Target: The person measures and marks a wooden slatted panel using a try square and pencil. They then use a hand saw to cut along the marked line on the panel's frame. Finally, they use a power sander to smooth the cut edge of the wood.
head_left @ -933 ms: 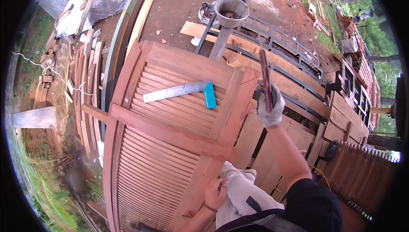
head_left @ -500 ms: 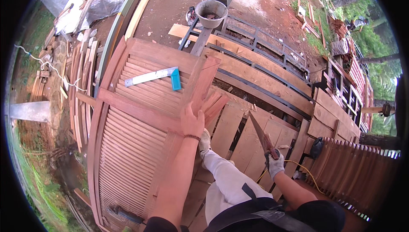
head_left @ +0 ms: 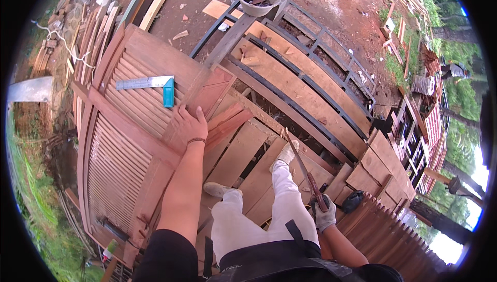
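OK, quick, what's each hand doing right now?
Left hand: open, laid on the louvered wooden panel.
Right hand: gloved, closed, holding a handsaw.

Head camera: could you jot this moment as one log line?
left hand: spread on louvered wooden panel | right hand: gloved, gripping handsaw | teal-handled square: lying on panel

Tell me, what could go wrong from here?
The saw in the gloved right hand appears near the right leg and might nick it. The bare left hand, on the wooden frame, could pick up splinters. The square lies unheld on the slats, so a bump might shift it.
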A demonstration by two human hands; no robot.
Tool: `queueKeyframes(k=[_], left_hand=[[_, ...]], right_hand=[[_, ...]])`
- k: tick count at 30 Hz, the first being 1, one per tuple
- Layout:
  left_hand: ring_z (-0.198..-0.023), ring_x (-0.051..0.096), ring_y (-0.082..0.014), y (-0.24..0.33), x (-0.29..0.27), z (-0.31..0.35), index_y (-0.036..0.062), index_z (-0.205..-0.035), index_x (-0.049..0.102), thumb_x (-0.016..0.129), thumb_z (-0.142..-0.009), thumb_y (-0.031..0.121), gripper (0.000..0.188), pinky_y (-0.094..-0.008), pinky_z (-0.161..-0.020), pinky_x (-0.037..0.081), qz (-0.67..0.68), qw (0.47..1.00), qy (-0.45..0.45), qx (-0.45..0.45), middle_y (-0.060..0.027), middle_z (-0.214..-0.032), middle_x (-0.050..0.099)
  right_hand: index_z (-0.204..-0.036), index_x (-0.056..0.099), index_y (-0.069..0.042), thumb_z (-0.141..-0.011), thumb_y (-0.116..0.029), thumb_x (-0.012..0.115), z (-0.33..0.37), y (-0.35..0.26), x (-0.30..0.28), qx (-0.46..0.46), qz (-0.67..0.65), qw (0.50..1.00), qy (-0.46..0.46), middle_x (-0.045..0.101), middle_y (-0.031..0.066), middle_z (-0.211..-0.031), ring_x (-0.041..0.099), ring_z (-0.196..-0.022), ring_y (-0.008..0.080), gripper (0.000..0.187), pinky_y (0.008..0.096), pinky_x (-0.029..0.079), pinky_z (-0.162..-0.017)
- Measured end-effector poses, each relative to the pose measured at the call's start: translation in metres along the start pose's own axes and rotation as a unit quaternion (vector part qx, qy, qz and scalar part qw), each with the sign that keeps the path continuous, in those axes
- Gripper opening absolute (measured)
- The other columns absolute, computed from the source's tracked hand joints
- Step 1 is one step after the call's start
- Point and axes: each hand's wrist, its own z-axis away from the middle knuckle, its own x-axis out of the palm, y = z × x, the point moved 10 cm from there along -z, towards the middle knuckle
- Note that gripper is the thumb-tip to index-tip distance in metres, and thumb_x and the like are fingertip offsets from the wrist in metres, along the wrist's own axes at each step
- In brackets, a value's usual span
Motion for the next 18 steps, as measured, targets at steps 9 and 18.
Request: queueKeyframes(k=[9,18], left_hand=[[-0.13,0.04,-0.0362,0.008,-0.006,-0.005,0.0033,-0.117,0.049,0.064,-0.088,0.038,0.047,-0.0494,-0.113,0.03,-0.013,1.0,-0.007,-0.016,-0.0162,-0.136,0.044],[-0.13,0.041,-0.0349,0.008,-0.001,0.001,0.0042,-0.113,0.05,0.066,-0.086,0.038,0.046,-0.0478,-0.114,0.03,-0.017,0.998,-0.018,-0.053,-0.0142,-0.136,0.047]], right_hand=[[-0.1,0.065,0.004,-0.084,-0.018,0.066,-0.09,-0.121,-0.064,-0.075,-0.166,0.969,-0.168,0.068,0.0066,-0.078,0.063,-0.065,0.0133,0.027,0.0267,0.051,-0.06],[-0.097,0.068,0.004,-0.08,-0.014,0.066,-0.161,-0.233,-0.075,-0.278,-0.013,0.921,-0.272,0.068,0.0081,-0.079,0.066,-0.067,0.017,0.025,0.0288,0.053,-0.065]])
